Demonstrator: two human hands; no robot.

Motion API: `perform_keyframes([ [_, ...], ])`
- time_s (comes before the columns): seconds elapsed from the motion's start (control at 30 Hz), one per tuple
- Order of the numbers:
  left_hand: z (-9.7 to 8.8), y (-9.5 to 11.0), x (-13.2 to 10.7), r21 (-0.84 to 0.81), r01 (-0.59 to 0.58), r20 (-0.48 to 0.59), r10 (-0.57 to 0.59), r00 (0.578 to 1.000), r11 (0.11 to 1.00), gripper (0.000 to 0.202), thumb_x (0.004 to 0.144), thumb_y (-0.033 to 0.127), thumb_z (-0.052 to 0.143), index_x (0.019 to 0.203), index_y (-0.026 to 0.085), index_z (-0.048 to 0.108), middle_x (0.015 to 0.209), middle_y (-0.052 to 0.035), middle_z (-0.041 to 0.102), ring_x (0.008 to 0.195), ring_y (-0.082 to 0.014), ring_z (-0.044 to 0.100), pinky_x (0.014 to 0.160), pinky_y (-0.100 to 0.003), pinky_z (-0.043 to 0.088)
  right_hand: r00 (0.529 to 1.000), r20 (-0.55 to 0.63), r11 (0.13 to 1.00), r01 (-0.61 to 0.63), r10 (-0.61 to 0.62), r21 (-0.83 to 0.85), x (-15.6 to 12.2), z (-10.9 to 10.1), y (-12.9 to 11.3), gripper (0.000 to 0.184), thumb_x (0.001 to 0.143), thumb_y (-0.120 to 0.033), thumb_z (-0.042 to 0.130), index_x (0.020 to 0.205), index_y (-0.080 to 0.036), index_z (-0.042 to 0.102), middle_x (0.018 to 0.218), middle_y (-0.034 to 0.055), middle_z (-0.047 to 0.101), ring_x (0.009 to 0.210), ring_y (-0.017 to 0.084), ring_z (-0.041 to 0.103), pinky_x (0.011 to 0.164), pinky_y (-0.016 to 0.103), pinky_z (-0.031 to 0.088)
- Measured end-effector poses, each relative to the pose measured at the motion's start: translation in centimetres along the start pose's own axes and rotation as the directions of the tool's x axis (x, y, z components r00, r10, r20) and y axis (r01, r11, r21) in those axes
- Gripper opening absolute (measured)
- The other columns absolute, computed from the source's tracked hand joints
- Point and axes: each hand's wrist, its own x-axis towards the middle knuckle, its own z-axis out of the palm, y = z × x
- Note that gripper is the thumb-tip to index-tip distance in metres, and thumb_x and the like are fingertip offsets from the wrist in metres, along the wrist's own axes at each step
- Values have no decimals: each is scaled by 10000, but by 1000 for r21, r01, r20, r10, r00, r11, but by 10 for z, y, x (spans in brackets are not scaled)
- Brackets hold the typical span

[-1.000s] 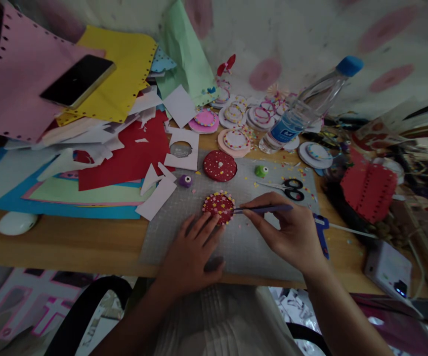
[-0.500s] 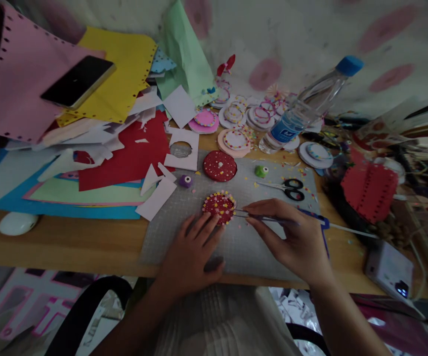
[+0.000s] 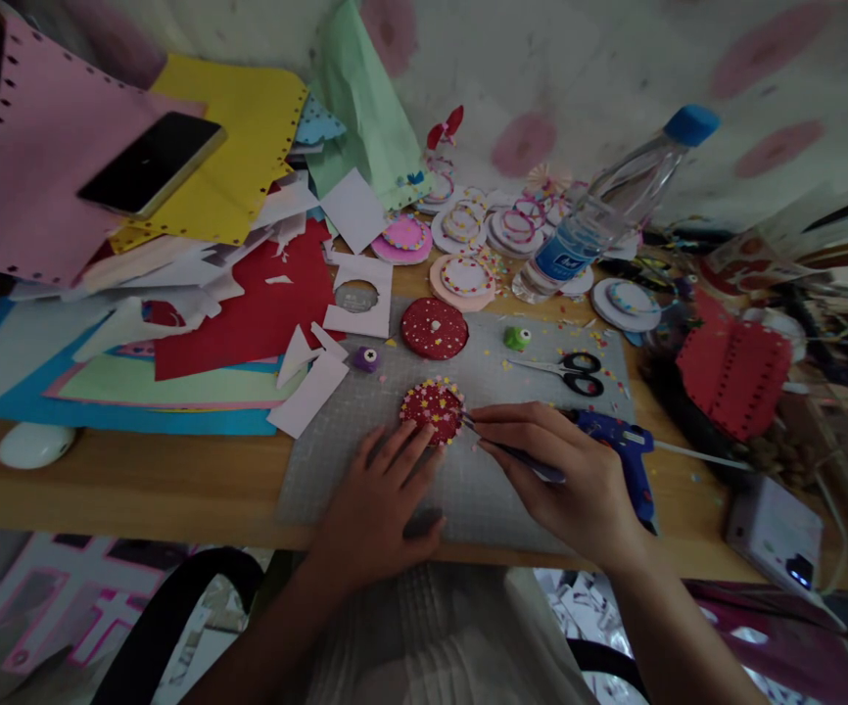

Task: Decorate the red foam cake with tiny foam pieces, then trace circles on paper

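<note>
With the decorated red disc (image 3: 431,403) taken as the clock's centre, much of the decorating appears to be done: the visible rim is lined with small yellow and pink pieces, and more are scattered over the face, with red showing between them. The edge at three o'clock seems to be the part being worked; whether gaps are left under the covering fingertips cannot be told. At twelve o'clock, a second red disc (image 3: 435,328) is marked with pale specks and a white centre, but no raised border can be made out.

Both discs are laid on the grey mat (image 3: 479,509). The decorated one is steadied by the left hand (image 3: 384,499), which is laid palm down toward seven o'clock, its fingers slightly spread, its fingertips rested on the lower rim, its thumb held apart. By the right hand (image 3: 578,480), at four o'clock, the tweezers (image 3: 540,465) are gripped, thumb and fingers clamped on them, the tips aimed at the three o'clock edge; whether anything is pinched there is too small to tell. The glue gun (image 3: 626,450) is partly hidden beyond that hand.
</note>
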Motion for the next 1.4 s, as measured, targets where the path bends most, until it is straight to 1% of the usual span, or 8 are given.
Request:
perform_keyframes([
  [0.13, 0, 0, 0, 1, 2, 2, -2, 1000, 1000, 632, 907, 457, 546, 1460, 159, 475, 1590, -116, 390, 1478, -316, 297, 1194, -525, 197, 1000, -7, 999, 29, -29, -15, 0, 0, 1, 267, 915, -79, 594, 1095, -258, 677, 1104, 59, 735, 1027, 191, 694, 901, 349, 564],
  [0.3, 0, 0, 0, 4, 2, 9, -2, 1000, 1000, 630, 910, 457, 542, 1455, 147, 481, 1585, -127, 396, 1474, -319, 303, 1188, -526, 195, 1000, -21, 1000, 19, -20, -13, 0, -1, 0, 255, 907, -72, 608, 1081, -247, 676, 1082, 54, 733, 1018, 185, 692, 887, 335, 563],
  [0.53, 1, 0, 0, -1, 3, 6, -3, 1000, 1000, 623, 911, 454, 536, 1454, 152, 483, 1583, -126, 400, 1468, -322, 314, 1178, -529, 205, 994, -100, 993, -37, 49, 116, 2, -5, -6, 230, 873, -62, 657, 1025, -232, 689, 1011, 44, 747, 951, 173, 712, 841, 290, 578],
  [0.87, 0, 0, 2, -9, 1, 9, -1, 1000, 1000, 632, 905, 456, 546, 1453, 148, 486, 1581, -127, 402, 1466, -325, 317, 1185, -525, 200, 995, -71, 984, -59, 71, 166, 1, -1, -7, 240, 867, -59, 674, 1031, -234, 670, 1019, 20, 742, 963, 150, 703, 866, 278, 567],
  [1.07, 1, -1, 1, -14, -1, 5, 1, 1000, 1000, 634, 906, 456, 542, 1455, 144, 483, 1576, -132, 410, 1467, -326, 314, 1181, -533, 202, 992, -73, 991, -93, 100, 101, 3, 1, -7, 193, 876, -83, 675, 1004, -228, 670, 967, 6, 741, 911, 128, 708, 842, 234, 562],
  [1.27, 0, 0, 1, -28, 1, -1, -1, 1000, 1000, 624, 895, 434, 558, 1445, 148, 491, 1576, -133, 409, 1467, -329, 317, 1184, -545, 208, 994, -69, 996, -84, 86, 40, 5, 2, -7, 148, 883, -112, 677, 990, -215, 673, 952, 11, 742, 888, 123, 710, 828, 220, 562],
  [1.4, -1, -1, -1, -72, -22, -51, 18, 999, 997, 610, 866, 366, 595, 1423, 134, 505, 1549, -163, 440, 1453, -346, 342, 1174, -560, 240, 994, -62, 995, -95, 95, 3, 6, 2, -7, 144, 883, -127, 678, 996, -216, 676, 937, 7, 744, 869, 131, 713, 818, 228, 564],
])
